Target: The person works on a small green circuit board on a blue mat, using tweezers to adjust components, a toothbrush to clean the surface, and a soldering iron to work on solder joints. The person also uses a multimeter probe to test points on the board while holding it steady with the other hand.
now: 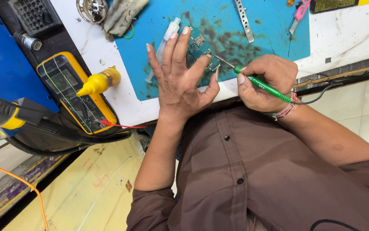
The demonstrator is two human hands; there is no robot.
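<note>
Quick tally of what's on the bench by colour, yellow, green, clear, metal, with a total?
Yellow: 2, multimeter, squeeze bottle
Green: 2, soldering iron held in right hand, circuit board under left hand
Clear: 1, syringe
Metal: 1, flat strip
Total: 6

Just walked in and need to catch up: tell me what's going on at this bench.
A person in a brown shirt is working on a small green circuit board lying on a stained blue mat. The left hand presses the board flat with spread fingers. The right hand grips a green-handled soldering iron, its metal tip at the board's edge. A yellow multimeter and a yellow squeeze bottle sit off to the side.
</note>
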